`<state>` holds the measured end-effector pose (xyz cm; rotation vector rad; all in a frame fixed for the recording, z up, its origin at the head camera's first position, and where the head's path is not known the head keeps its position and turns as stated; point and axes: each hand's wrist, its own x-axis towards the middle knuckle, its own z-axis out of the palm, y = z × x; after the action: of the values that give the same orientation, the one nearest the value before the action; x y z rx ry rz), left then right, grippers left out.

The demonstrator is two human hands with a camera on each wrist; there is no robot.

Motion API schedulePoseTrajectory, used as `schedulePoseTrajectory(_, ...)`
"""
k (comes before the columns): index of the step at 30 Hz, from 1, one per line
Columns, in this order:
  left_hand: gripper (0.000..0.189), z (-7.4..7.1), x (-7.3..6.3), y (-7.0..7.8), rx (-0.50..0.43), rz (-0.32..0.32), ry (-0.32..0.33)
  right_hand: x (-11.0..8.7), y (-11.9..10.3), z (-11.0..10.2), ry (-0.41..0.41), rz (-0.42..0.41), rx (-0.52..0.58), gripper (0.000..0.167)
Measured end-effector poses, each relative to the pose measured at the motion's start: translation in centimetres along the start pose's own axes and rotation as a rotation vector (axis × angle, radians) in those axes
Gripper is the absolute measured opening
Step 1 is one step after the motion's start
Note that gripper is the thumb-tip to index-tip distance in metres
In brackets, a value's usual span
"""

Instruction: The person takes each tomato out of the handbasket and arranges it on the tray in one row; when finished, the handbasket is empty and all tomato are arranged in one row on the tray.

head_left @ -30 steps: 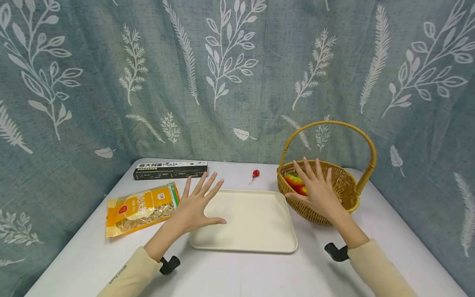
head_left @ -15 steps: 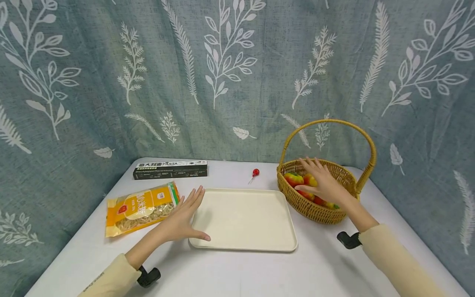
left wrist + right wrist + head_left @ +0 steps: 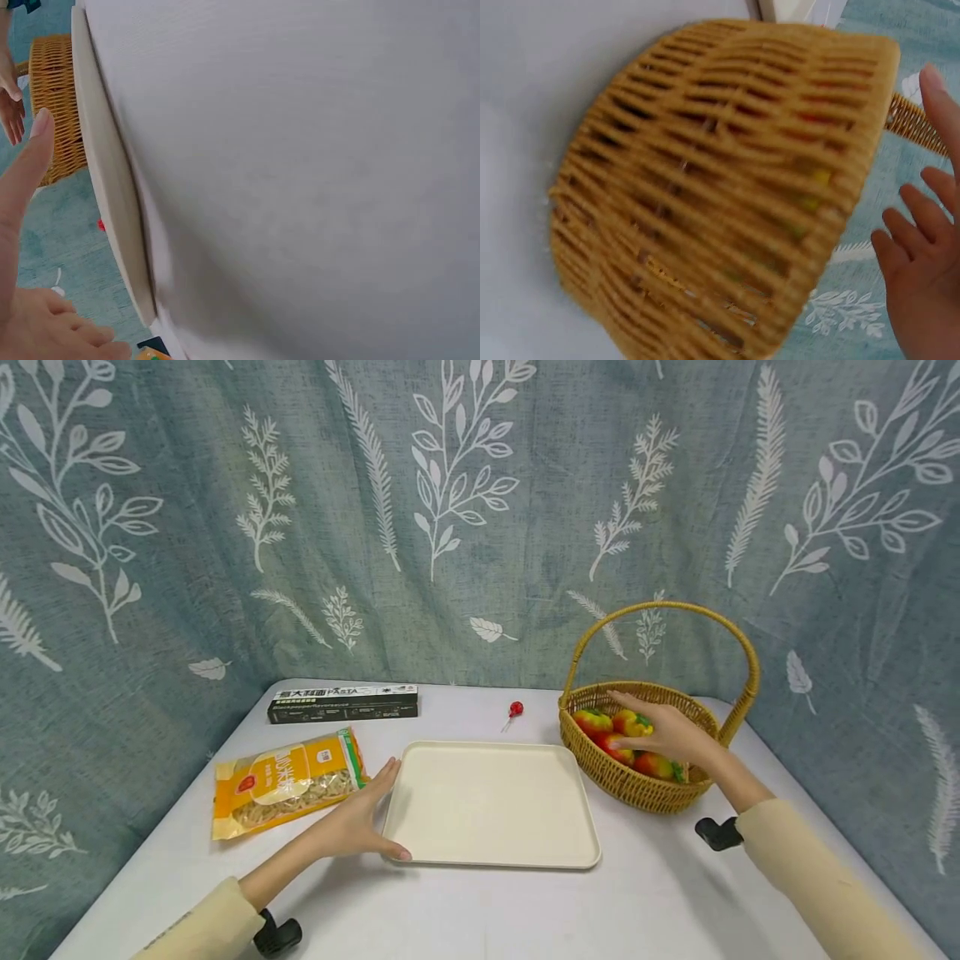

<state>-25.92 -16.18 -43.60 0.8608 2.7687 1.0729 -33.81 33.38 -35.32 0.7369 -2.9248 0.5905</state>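
Note:
My left hand (image 3: 352, 827) is at the left side of a cream rectangular tray (image 3: 491, 806), its fingers extended along the left edge and its thumb by the near left corner. In the left wrist view the thumb (image 3: 26, 172) is straight and the tray (image 3: 112, 172) shows edge-on. Over a wicker basket (image 3: 678, 802) with a tall hooped handle reaches my right hand (image 3: 667, 732), thumb and fingers apart. Below it lie several red-and-yellow fruits (image 3: 615, 747) with green patches. The right wrist view shows mostly the basket's woven side (image 3: 705, 172), with the fingers (image 3: 911, 221) beyond the rim.
A yellow bag of dry pasta (image 3: 288, 781) lies left of the tray, close to the left hand. Behind it is a black-and-white pasta box (image 3: 342, 704). A small red ball on a thin stick (image 3: 516, 708) lies beyond the tray. A patterned curtain (image 3: 480, 527) hangs behind the table.
My left hand has moved left and down from above the tray to its left edge. The right hand has shifted right and lowered over the basket, its spread fingers drawing closer together.

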Motion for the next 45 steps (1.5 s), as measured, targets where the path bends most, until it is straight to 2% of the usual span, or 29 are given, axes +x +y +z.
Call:
schedulePoseTrajectory(3,0.131,0.3,-0.2,-0.3,-0.02,-0.006,-0.003,0.0,0.4,-0.1,-0.011,-0.004,-0.001,0.084)
schedulePoseTrajectory(10,0.123,0.3,-0.6,-0.8,-0.088,-0.018,-0.015,0.1,1.1,-0.1,-0.06,-0.026,0.081,0.074)
schedulePoseTrajectory(16,0.12,0.1,-0.3,-1.1,-0.12,-0.05,-0.065,0.3,1.5,0.0,-0.135,-0.014,0.103,0.069)
schedulePoseTrajectory(22,0.121,0.2,0.1,-1.3,-0.131,-0.082,-0.102,0.5,1.9,0.1,-0.176,-0.034,0.119,0.065)
schedulePoseTrajectory(27,0.12,0.2,0.3,-1.4,-0.147,-0.079,-0.118,0.4,2.2,0.2,-0.204,-0.031,0.139,0.062)
schedulePoseTrajectory(33,0.119,0.1,0.3,-1.4,-0.159,-0.058,-0.145,0.3,2.7,0.5,-0.206,-0.012,0.114,0.064)
schedulePoseTrajectory(45,0.117,-0.7,0.6,-1.8,-0.122,-0.045,-0.229,0.2,3.2,0.8,-0.177,-0.013,0.149,0.061)
